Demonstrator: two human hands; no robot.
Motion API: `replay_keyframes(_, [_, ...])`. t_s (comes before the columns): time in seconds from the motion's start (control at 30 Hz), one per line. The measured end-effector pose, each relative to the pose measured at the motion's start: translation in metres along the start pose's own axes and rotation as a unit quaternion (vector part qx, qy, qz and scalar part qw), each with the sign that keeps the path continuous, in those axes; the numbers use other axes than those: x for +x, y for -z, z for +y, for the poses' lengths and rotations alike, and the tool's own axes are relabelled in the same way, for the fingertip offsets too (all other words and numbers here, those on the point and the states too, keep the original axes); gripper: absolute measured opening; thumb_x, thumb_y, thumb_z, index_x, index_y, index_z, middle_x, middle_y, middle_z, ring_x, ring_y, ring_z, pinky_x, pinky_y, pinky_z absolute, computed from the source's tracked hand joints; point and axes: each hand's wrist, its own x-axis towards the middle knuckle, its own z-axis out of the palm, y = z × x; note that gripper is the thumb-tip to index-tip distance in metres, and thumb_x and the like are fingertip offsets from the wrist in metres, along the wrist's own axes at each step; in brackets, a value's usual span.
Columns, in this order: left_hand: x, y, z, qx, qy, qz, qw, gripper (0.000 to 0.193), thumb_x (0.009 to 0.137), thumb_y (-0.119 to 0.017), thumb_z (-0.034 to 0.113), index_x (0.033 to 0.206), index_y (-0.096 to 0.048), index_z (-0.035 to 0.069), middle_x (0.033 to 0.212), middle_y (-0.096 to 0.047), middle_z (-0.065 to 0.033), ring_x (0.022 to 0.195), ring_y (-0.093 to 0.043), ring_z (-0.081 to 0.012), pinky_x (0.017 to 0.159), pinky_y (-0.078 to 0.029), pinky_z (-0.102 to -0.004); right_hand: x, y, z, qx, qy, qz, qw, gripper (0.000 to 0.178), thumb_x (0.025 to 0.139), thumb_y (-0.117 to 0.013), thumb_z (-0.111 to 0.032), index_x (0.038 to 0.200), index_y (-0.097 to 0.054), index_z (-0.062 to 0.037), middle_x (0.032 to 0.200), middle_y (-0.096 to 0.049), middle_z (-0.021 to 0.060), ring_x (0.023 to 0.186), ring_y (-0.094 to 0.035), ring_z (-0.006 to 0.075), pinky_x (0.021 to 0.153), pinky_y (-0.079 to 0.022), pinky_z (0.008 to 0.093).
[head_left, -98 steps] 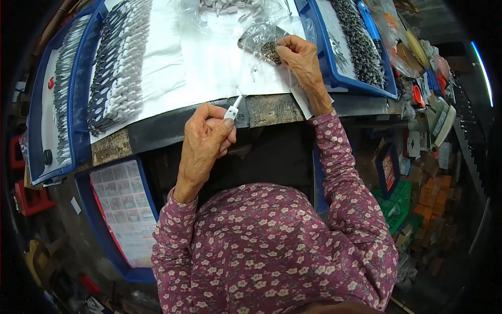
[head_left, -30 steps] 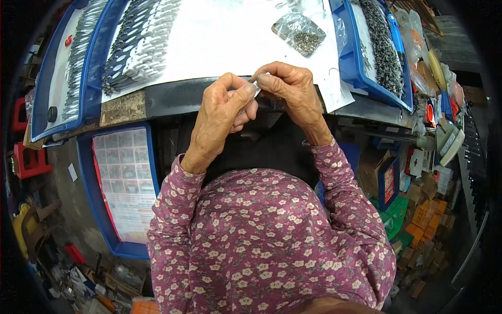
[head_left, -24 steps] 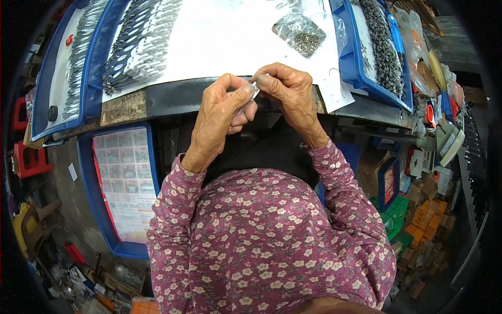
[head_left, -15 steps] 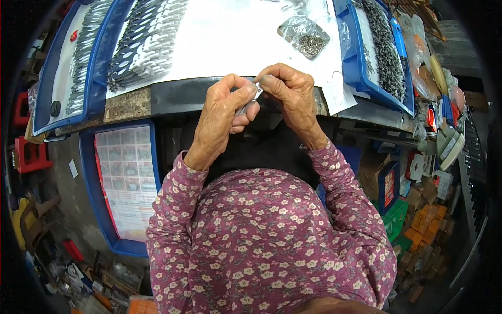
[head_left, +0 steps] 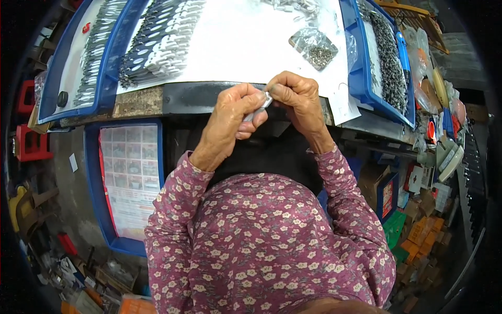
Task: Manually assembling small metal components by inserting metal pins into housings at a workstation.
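My left hand (head_left: 227, 118) is closed around a small silvery metal piece (head_left: 265, 101), thumb on top and fingers curled below. At the far end of that piece, the thumb and forefinger of my right hand (head_left: 303, 104) are pinched together; whatever lies between them is too small to make out. Both hands are just over the near edge of the workbench (head_left: 198, 97). Beyond them, on white paper (head_left: 235, 47), several rows of flat grey metal parts (head_left: 162, 44) with dark ovals are stacked at the left. A clear plastic bag (head_left: 308, 39) holds tiny brassy pieces (head_left: 320, 56).
Blue trays of metal parts stand at the left (head_left: 104, 83) and right (head_left: 361, 78) of the bench. Another blue tray (head_left: 95, 172) with a printed sheet sits lower left. Red stools (head_left: 31, 144) are at the far left; boxes (head_left: 421, 233) crowd the lower right.
The whole view has shifted slightly, so the bench and hands appear a little farther right and lower. Both hands keep the same hold, with the metal piece turned slightly.
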Motion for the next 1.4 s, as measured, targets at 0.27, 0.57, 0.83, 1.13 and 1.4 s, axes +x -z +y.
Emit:
replay_keyframes(0.27, [0.0, -0.003, -0.001, 0.02, -0.015, 0.009, 1.0, 0.016, 0.088, -0.047, 0.02, 0.081, -0.047, 0.005, 0.058, -0.047, -0.001, 0.039, -0.03, -0.0001, 0.033, -0.019, -0.0129, -0.002, -0.003, -0.001, 0.003, -0.027, 0.007, 1.0, 0.014, 0.082, -0.059, -0.012, 0.081, -0.06, 0.002, 0.064, -0.052, -0.0014, 0.054, -0.042, 0.0038, 0.05, -0.032, 0.0167])
replay_keyframes(0.57, [-0.004, 0.003, 0.007, 0.02, -0.029, 0.001, 0.999, 0.018, 0.083, -0.052, 0.021, 0.082, -0.047, 0.004, 0.057, -0.047, 0.0001, 0.041, -0.03, -0.0005, 0.034, -0.019, -0.0141, -0.002, -0.011, -0.008, -0.008, 0.002, 0.018, 1.0, 0.013, 0.083, -0.058, -0.011, 0.084, -0.061, 0.0016, 0.069, -0.056, -0.0019, 0.064, -0.047, 0.0035, 0.058, -0.038, 0.0173])
replay_keyframes(0.83, [-0.011, 0.017, 0.021, 0.153, -0.059, -0.012, 0.986, 0.018, 0.088, -0.051, 0.025, 0.088, -0.046, 0.008, 0.06, -0.048, 0.002, 0.045, -0.033, 0.0, 0.039, -0.022, -0.0126, 0.02, -0.013, -0.03, -0.278, 0.201, -0.131, 0.93, 0.016, 0.076, -0.062, -0.005, 0.091, -0.062, -0.0058, 0.083, -0.055, 0.0014, 0.072, -0.051, 0.011, 0.06, -0.039, 0.0218])
replay_keyframes(1.13, [-0.014, 0.04, 0.073, 0.295, -0.153, -0.014, 0.943, 0.015, 0.081, -0.043, 0.007, 0.094, -0.045, 0.0, 0.056, -0.05, -0.0013, 0.049, -0.043, -0.0083, 0.047, -0.035, -0.0211, 0.055, -0.04, -0.046, -0.542, 0.43, -0.205, 0.693, 0.03, 0.067, -0.064, -0.005, 0.095, -0.054, 0.0002, 0.086, -0.051, 0.0078, 0.073, -0.051, 0.0218, 0.059, -0.043, 0.0295])
replay_keyframes(1.4, [-0.013, 0.078, 0.124, 0.636, -0.384, 0.188, 0.642, 0.027, 0.082, -0.048, 0.009, 0.106, -0.05, -0.001, 0.076, -0.063, -0.0129, 0.061, -0.06, -0.0195, 0.056, -0.047, -0.0286, 0.13, -0.062, -0.033, -0.492, 0.512, -0.104, 0.697, 0.015, 0.072, -0.062, -0.004, 0.082, -0.05, -0.0023, 0.074, -0.047, 0.0093, 0.064, -0.05, 0.0225, 0.053, -0.04, 0.0315])
